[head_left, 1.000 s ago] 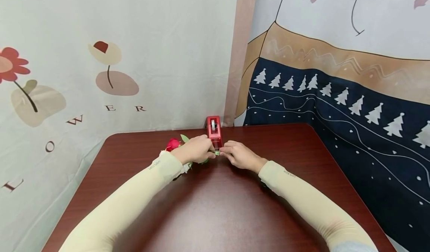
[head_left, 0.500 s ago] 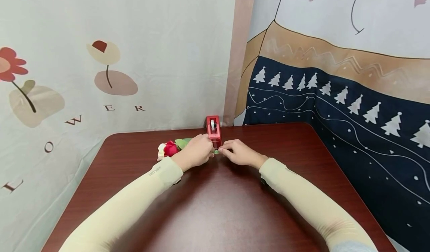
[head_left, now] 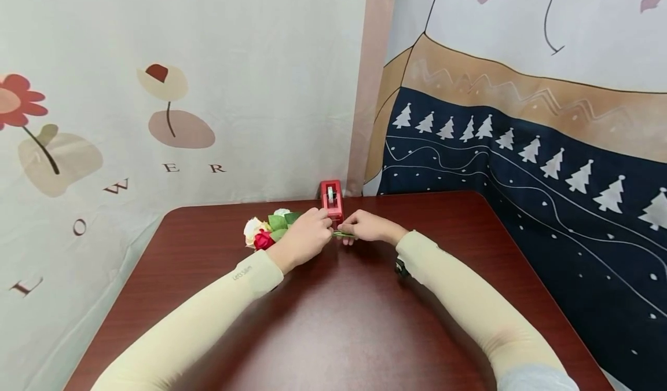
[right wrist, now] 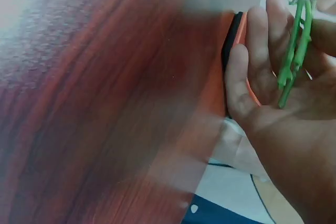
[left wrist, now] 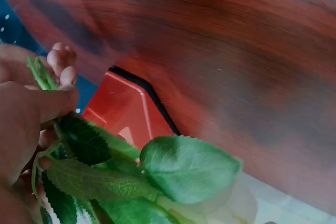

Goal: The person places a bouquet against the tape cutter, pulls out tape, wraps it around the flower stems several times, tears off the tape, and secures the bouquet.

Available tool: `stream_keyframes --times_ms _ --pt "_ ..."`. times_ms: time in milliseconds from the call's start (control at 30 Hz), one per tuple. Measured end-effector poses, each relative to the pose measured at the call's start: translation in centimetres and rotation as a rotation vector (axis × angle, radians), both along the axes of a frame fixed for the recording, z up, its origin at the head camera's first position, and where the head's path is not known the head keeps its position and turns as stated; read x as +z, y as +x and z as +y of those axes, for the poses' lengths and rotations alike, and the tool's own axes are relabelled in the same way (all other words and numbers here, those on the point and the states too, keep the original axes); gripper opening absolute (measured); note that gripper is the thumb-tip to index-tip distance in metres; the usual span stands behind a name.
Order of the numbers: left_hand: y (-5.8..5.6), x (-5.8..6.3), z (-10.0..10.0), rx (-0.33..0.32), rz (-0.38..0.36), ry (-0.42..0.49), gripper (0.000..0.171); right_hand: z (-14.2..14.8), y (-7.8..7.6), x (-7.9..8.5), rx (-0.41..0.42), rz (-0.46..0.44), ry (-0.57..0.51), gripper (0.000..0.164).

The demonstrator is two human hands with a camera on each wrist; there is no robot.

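Observation:
My left hand point(head_left: 307, 234) grips a bunch of artificial flowers by the stems. The blooms point(head_left: 255, 231), white, cream and red, point left, and green leaves point(left wrist: 189, 166) spread below that hand in the left wrist view. Bare green stem ends point(right wrist: 297, 51) stick out toward my right hand point(head_left: 367, 227). The right thumb and fingers curl round these ends, with the other fingers point(right wrist: 257, 40) loosely bent beside them. Just beyond both hands stands a red tape dispenser point(head_left: 332, 197) with a roll of clear tape. Whether tape lies on the stems is too small to tell.
The dark red-brown wooden table point(head_left: 333, 321) stretches toward me. Behind it hangs a pale printed cloth point(head_left: 271, 90), and a navy cloth with white trees point(head_left: 458, 148) hangs to the right.
The flower bunch has turned in my left hand, so more white and cream blooms and leaves show on the left. My right hand has risen slightly and turned around the stem ends.

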State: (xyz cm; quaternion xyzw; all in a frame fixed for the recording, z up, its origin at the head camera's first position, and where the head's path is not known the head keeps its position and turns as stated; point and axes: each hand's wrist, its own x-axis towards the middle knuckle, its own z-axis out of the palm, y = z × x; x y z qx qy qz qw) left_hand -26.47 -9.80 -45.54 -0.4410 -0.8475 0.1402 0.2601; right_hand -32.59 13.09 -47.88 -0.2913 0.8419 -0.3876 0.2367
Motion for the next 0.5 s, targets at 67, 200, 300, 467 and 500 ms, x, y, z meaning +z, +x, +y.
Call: stream_keyframes --times_ms 67,200,300,467,500 --pt "0.1 -0.1 0.0 -0.01 0.052 -0.027 0.017 0.1 -0.3 0.0 0.015 -0.055 -0.011 0.036" --pt "0.2 -0.4 0.1 -0.008 0.135 -0.075 0.018 0.2 -0.8 0.1 0.052 -0.195 -0.043 0.037" --pt "0.3 -0.5 0.2 0.003 0.168 -0.089 0.02 0.2 -1.2 0.1 0.067 -0.305 -0.068 0.038" --pt "0.6 -0.7 0.5 0.04 0.168 -0.086 0.022 0.4 -1.5 0.0 0.053 -0.336 -0.079 0.036" --pt "0.7 -0.7 0.5 0.049 0.169 -0.085 0.021 0.4 -1.5 0.1 0.051 -0.327 -0.079 0.036"
